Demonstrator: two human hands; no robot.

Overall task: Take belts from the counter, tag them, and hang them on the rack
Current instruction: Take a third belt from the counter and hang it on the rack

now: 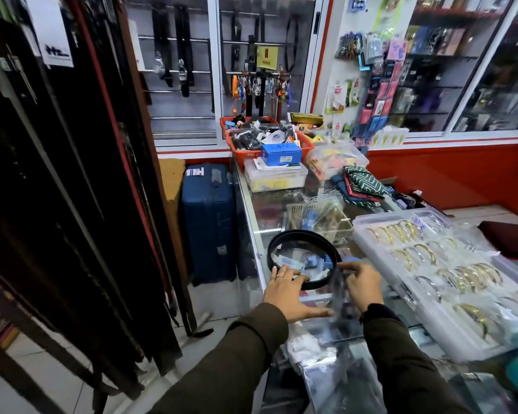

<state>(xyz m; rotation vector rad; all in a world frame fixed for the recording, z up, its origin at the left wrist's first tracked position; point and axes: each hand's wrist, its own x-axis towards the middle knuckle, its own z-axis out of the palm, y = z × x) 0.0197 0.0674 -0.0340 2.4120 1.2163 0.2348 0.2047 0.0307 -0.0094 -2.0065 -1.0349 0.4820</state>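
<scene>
One black belt (304,258) coiled into an oval loop, lying flat on the glass bench (269,216), long axis running left to right. Left hand (284,289) spread wide, fingers resting on the loop's near edge. Right hand (362,283) pinching the loop's right end together with clear plastic wrap (337,297). Just right: a clear tray of gold bangles (425,264). Farther back on the bench: a red basket (307,144). Left: a rack of dark hanging belts (72,204), a blue suitcase (208,222) on the tiled floor.

bangle tray (371,246) right beside belt (281,234)
</scene>
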